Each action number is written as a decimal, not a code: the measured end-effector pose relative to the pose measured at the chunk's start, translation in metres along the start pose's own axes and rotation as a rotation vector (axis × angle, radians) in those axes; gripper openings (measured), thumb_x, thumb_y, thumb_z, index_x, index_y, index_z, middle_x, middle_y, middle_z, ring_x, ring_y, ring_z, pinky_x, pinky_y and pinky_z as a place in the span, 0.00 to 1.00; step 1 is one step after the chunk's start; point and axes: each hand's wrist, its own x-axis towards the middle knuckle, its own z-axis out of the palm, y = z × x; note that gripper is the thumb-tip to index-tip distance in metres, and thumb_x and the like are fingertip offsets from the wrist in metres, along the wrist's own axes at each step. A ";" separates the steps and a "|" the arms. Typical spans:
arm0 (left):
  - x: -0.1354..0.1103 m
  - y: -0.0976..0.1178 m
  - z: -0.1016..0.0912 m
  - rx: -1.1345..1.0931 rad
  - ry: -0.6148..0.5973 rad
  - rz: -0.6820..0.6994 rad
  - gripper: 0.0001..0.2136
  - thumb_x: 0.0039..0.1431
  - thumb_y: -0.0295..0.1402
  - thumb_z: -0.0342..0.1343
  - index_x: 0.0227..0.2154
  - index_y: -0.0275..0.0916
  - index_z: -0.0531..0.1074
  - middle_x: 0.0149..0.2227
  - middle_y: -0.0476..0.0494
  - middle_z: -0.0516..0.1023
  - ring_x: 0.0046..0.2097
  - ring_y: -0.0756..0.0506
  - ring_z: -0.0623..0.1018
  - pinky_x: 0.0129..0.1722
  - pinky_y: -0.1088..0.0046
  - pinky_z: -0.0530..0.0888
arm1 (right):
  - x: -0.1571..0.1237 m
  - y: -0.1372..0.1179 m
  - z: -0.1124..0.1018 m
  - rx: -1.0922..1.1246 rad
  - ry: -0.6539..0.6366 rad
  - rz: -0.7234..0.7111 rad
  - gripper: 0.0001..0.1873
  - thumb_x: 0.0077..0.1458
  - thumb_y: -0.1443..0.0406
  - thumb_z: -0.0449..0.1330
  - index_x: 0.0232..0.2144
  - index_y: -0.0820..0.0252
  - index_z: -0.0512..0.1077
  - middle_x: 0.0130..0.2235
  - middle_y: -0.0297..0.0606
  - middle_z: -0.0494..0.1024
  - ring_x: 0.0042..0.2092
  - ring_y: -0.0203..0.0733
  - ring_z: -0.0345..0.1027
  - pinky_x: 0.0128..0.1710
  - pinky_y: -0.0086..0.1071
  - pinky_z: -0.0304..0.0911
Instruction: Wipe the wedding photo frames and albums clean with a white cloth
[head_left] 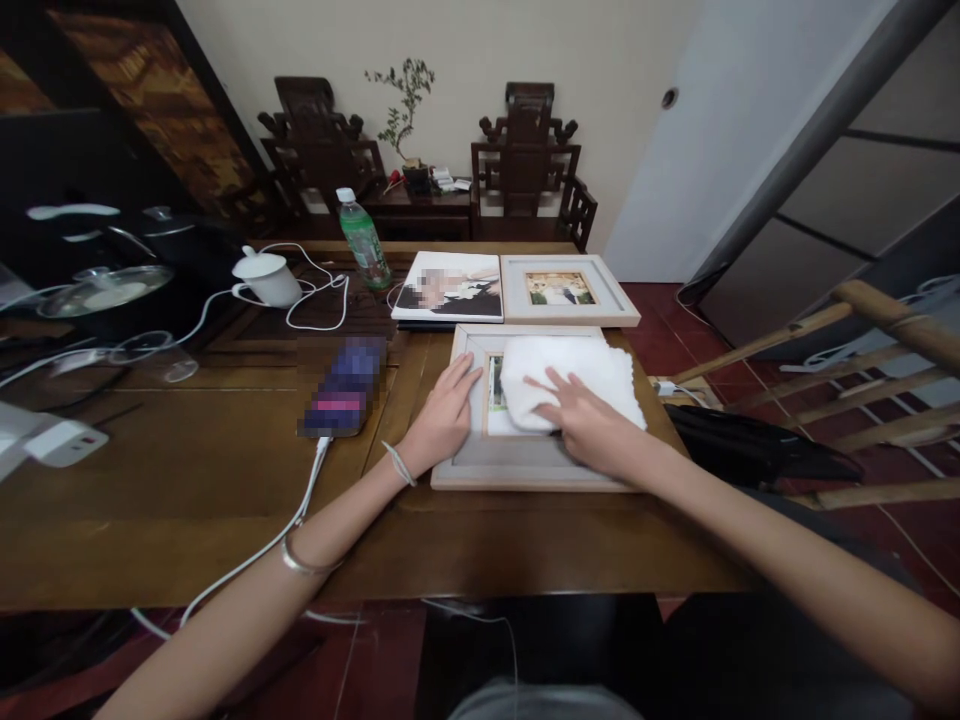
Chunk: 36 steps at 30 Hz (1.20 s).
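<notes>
A pale wooden picture frame (517, 472) lies flat near the table's right end, a small photo (496, 385) partly visible inside its wide mount. Over the photo and the right part of the frame is a folded white cloth (600, 375). My right hand (574, 405) presses on the cloth from above, fingers spread across it. At the frame's left side, my left hand (448, 412) rests with its fingers stretched along the border, holding nothing. Just behind lie a second framed photo (626, 305) and a white-edged photo panel (461, 265), side by side.
A phone (346, 385) on a white charging cable lies left of my left hand. Farther back stand a green-labelled bottle (364, 240) and a lidded white cup (268, 278). A clear plastic cup (169, 358) lies tipped over. A bamboo rack (877, 340) stands right of the table.
</notes>
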 end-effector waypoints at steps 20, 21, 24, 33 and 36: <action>0.000 0.005 -0.001 0.040 -0.039 -0.062 0.21 0.63 0.27 0.39 0.58 0.33 0.62 0.64 0.34 0.58 0.67 0.40 0.53 0.64 0.51 0.57 | -0.021 -0.060 -0.049 0.116 -0.291 -0.150 0.30 0.44 0.80 0.49 0.47 0.58 0.73 0.59 0.42 0.68 0.59 0.54 0.61 0.55 0.46 0.61; -0.001 0.005 -0.002 0.037 -0.039 -0.063 0.21 0.64 0.27 0.39 0.58 0.33 0.62 0.64 0.34 0.58 0.67 0.40 0.53 0.63 0.51 0.57 | -0.023 -0.064 -0.051 0.144 -0.287 -0.162 0.29 0.44 0.80 0.49 0.47 0.57 0.73 0.59 0.42 0.68 0.59 0.52 0.61 0.55 0.45 0.61; -0.001 0.005 -0.002 0.029 -0.033 -0.062 0.20 0.65 0.29 0.39 0.58 0.35 0.62 0.64 0.35 0.59 0.67 0.40 0.53 0.63 0.50 0.57 | -0.020 -0.070 -0.041 0.152 -0.234 -0.159 0.29 0.44 0.79 0.51 0.48 0.58 0.73 0.63 0.43 0.62 0.62 0.56 0.56 0.57 0.49 0.58; 0.003 0.005 -0.001 0.001 -0.016 -0.030 0.23 0.65 0.30 0.38 0.61 0.31 0.57 0.63 0.33 0.60 0.67 0.39 0.54 0.65 0.53 0.55 | 0.045 -0.023 0.002 -0.165 -0.061 -0.035 0.25 0.50 0.77 0.53 0.50 0.63 0.73 0.65 0.45 0.57 0.66 0.62 0.44 0.61 0.57 0.48; 0.002 0.005 -0.002 -0.009 -0.010 -0.033 0.22 0.66 0.31 0.38 0.61 0.33 0.57 0.63 0.34 0.60 0.67 0.39 0.55 0.65 0.52 0.54 | 0.071 -0.005 0.002 -0.290 0.023 -0.002 0.22 0.54 0.76 0.52 0.49 0.62 0.74 0.65 0.44 0.56 0.66 0.62 0.42 0.62 0.58 0.45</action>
